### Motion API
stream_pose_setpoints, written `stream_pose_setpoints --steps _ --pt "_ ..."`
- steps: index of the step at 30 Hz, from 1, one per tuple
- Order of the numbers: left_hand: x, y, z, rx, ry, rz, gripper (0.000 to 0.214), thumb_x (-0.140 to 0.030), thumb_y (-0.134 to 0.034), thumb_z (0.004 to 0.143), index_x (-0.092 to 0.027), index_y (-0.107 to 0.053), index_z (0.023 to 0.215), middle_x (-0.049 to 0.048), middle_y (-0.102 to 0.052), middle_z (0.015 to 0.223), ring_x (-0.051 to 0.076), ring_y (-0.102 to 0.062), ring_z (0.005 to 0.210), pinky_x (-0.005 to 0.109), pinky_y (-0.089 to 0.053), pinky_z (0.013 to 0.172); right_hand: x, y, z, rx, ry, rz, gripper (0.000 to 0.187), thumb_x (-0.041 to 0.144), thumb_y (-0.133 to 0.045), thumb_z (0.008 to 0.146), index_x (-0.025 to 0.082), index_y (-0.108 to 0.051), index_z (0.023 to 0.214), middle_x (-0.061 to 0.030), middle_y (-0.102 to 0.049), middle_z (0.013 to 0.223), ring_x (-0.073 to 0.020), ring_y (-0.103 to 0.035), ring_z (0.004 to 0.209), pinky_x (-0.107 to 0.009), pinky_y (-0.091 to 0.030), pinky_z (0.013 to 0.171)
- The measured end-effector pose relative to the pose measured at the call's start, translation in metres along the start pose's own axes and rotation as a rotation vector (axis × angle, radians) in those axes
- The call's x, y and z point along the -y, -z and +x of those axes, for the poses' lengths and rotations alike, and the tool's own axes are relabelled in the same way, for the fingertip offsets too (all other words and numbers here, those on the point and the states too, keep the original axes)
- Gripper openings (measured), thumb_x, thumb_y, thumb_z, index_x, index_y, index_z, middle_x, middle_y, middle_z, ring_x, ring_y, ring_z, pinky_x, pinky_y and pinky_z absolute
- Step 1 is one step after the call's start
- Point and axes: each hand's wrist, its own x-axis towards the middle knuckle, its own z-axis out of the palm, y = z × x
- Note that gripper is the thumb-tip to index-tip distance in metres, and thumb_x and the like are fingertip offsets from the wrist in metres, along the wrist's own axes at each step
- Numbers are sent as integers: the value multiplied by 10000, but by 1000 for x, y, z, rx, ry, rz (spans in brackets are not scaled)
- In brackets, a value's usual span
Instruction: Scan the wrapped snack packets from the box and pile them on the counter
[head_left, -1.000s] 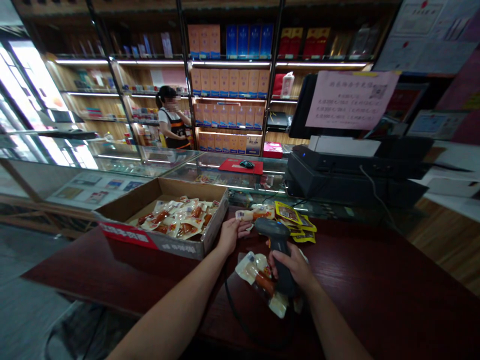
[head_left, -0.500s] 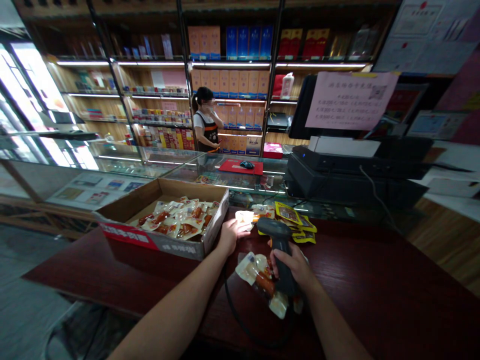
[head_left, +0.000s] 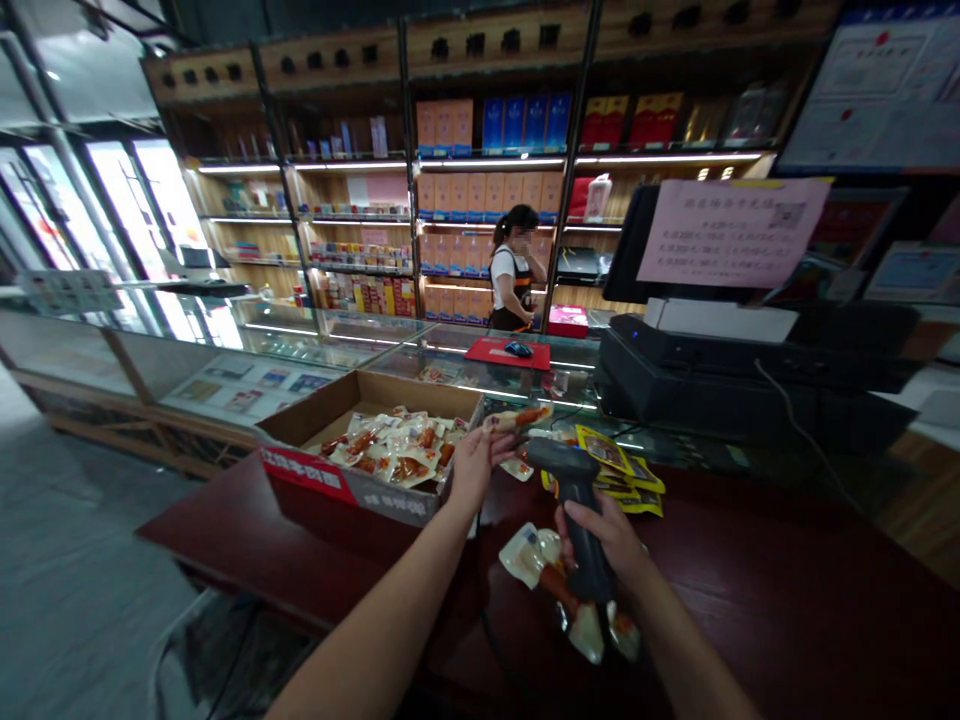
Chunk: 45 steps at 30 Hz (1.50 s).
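Observation:
My right hand [head_left: 611, 535] is wrapped round the handle of a black barcode scanner [head_left: 581, 510], its head pointing left. My left hand [head_left: 474, 465] grips a vacuum-packed sausage-like snack [head_left: 525, 417], raised above the table just right of the cardboard box [head_left: 390, 500]. Inside that box lies a heap of similar clear packs [head_left: 409, 445] with reddish-brown contents. More such packs [head_left: 551, 580] lie on the table under the scanner, partly hidden by it. Yellow snack packets [head_left: 607, 450] lie behind the scanner, and another clear pack [head_left: 519, 468] sits beside my left fingers.
Beyond the dark red table [head_left: 720, 590] runs a glass counter [head_left: 352, 345] with a mouse [head_left: 517, 349] on a red mat. A monitor [head_left: 630, 240] bearing a pink paper stands at right above black equipment [head_left: 675, 370]. A person [head_left: 515, 270] in an apron stands behind the counter.
My left hand has lifted the pack from the table and tilted it up toward the scanner's front. The camera view has turned a little left and up. The person behind the counter has moved right.

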Motion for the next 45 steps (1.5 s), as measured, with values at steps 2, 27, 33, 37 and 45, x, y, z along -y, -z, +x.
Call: stream_pose_setpoints --steps 2,27,33,37,45 --pt "-23 7 3 -49 -98 1 290 -337 -629 776 -113 -613 960 143 -681 1014 214 -672 865 250 -554 632 10 -13 4 37 11 -23 311 424 -697 663 169 -568 786 22 -594 549 -111 -525 386 -226 -440 375" --pt "-60 38 -33 -125 -526 691 280 -144 -592 741 -218 -615 1010 88 -413 1388 258 -312 1322 388 -231 1105 2 -39 26 -30 44 47 296 410 -700 661 155 -552 651 15 -596 503 -100 -529 359 -210 -459 350" --pt "13 0 -9 42 -202 808 185 -140 -670 670 -190 -628 843 124 -649 1002 274 -542 1089 368 -368 986 -3 7 18 -194 75 64 299 397 -721 636 167 -545 713 29 -600 513 -108 -532 361 -224 -469 345" --pt "53 -3 13 -7 -66 1201 262 -312 -670 707 -147 -609 901 174 -649 982 313 -542 1083 380 -375 937 -11 30 16 -231 104 95 321 408 -722 622 164 -555 748 32 -602 507 -106 -525 354 -217 -457 338" --pt "75 13 25 64 -74 1735 587 -472 -710 610 -142 -588 1081 163 -599 1114 304 -515 1082 345 -387 884 -22 39 19 -265 91 136 331 404 -727 614 157 -567 767 29 -605 501 -104 -526 355 -203 -446 336"
